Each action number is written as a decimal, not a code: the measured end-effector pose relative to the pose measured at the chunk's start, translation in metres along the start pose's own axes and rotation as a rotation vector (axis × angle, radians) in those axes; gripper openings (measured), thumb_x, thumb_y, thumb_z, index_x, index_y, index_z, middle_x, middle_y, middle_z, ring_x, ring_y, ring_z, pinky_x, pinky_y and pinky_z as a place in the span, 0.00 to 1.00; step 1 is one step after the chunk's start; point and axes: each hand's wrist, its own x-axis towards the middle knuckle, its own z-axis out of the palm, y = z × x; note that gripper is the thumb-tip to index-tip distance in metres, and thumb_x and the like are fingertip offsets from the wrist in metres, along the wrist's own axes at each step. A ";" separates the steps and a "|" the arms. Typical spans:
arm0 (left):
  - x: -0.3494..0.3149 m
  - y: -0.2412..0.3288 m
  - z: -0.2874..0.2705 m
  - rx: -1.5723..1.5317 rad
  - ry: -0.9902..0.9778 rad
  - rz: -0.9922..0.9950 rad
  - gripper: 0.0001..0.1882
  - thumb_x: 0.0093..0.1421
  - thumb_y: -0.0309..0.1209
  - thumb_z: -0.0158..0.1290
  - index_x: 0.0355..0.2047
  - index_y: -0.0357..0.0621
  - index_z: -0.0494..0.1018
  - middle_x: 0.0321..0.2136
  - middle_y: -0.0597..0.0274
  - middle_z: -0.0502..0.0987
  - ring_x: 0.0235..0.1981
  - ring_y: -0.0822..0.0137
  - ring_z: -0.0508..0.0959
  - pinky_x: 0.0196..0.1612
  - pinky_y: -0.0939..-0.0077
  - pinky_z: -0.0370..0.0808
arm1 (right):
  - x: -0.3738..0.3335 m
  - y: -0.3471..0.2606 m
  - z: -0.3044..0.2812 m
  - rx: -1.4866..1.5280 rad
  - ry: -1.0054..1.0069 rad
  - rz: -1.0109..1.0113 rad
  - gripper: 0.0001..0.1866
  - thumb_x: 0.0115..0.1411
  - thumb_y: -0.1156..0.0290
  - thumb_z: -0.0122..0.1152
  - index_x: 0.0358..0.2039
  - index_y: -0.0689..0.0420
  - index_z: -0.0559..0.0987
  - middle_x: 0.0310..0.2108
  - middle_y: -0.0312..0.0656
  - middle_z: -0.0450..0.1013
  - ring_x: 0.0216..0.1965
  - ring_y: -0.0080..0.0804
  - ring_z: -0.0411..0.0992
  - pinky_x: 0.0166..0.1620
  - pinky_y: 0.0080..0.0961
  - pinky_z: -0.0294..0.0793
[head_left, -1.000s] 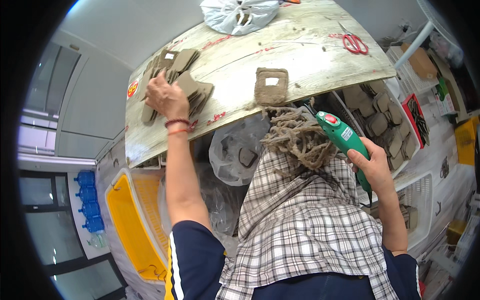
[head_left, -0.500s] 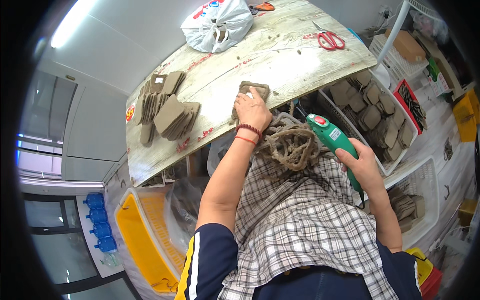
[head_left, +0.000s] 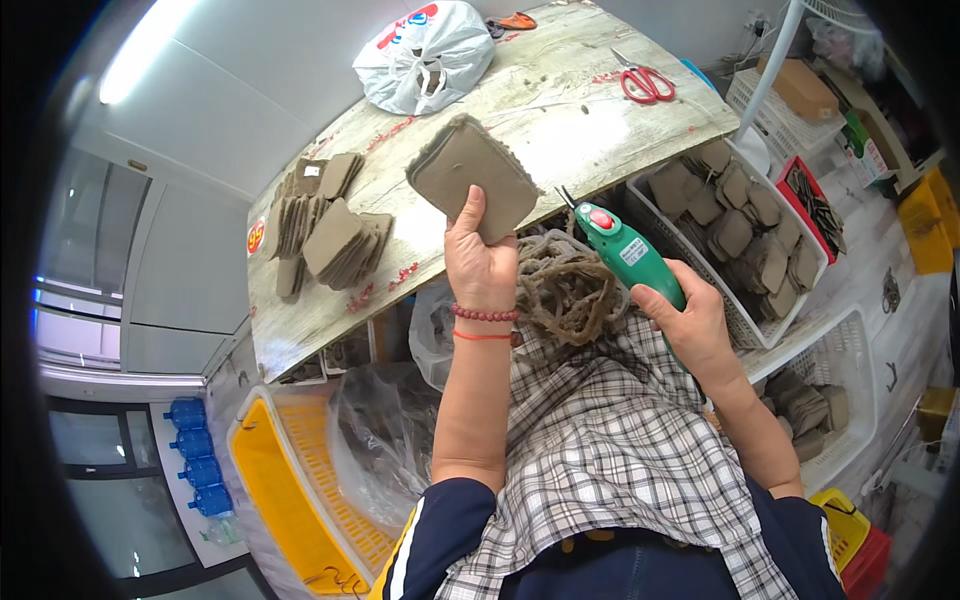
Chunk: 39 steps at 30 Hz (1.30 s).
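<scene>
My left hand (head_left: 482, 265) grips a brown, rounded-square fabric pad (head_left: 470, 178) by its near edge, thumb on top, raised above the table. The pad looks layered, with fuzzy edges. My right hand (head_left: 697, 322) is wrapped round green electric scissors (head_left: 632, 252) with a red button. Their slim dark tip points toward the pad's right corner, a short gap away. A tangle of fuzzy brown trimmings (head_left: 570, 290) rests on my checked apron (head_left: 610, 430), below the table edge. Stacked brown pads (head_left: 340, 240) stand on the table's left side.
The wooden-topped table (head_left: 400, 180) holds a tied white plastic bag (head_left: 430, 60) and red-handled scissors (head_left: 648, 85). Under its right edge, a white crate (head_left: 745, 335) contains several pads, beside a red tray (head_left: 808, 205). A yellow basket (head_left: 290, 500) stands at lower left.
My left hand has lifted the pad off the table and turned palm-up beneath it. The electric scissors in my right hand have moved left and up, nearer the pad.
</scene>
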 end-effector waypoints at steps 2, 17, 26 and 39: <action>-0.007 -0.008 0.004 -0.047 -0.012 -0.033 0.19 0.58 0.21 0.57 0.50 0.40 0.69 0.46 0.61 0.75 0.47 0.63 0.75 0.54 0.64 0.74 | -0.002 -0.002 0.002 -0.001 0.011 -0.019 0.20 0.58 0.61 0.66 0.43 0.63 0.76 0.24 0.34 0.72 0.25 0.17 0.66 0.29 0.18 0.67; -0.024 -0.036 0.003 0.010 -0.029 -0.166 0.18 0.59 0.21 0.55 0.50 0.41 0.69 0.46 0.61 0.75 0.48 0.63 0.75 0.54 0.64 0.73 | -0.004 -0.005 -0.005 0.005 0.019 -0.001 0.21 0.58 0.61 0.65 0.44 0.65 0.75 0.25 0.33 0.72 0.25 0.15 0.65 0.28 0.16 0.66; -0.050 -0.047 -0.005 0.098 -0.097 -0.294 0.19 0.61 0.21 0.53 0.52 0.41 0.67 0.47 0.60 0.75 0.49 0.62 0.75 0.54 0.62 0.73 | 0.003 -0.011 -0.011 0.011 0.072 -0.054 0.21 0.58 0.59 0.65 0.42 0.64 0.76 0.23 0.32 0.71 0.24 0.15 0.65 0.27 0.16 0.65; -0.030 0.000 -0.027 0.470 -0.359 -0.488 0.16 0.56 0.18 0.55 0.46 0.36 0.72 0.42 0.56 0.79 0.41 0.65 0.79 0.46 0.69 0.78 | -0.003 -0.010 -0.058 -0.039 -0.112 0.051 0.20 0.57 0.60 0.66 0.41 0.62 0.76 0.24 0.31 0.70 0.24 0.14 0.66 0.29 0.16 0.66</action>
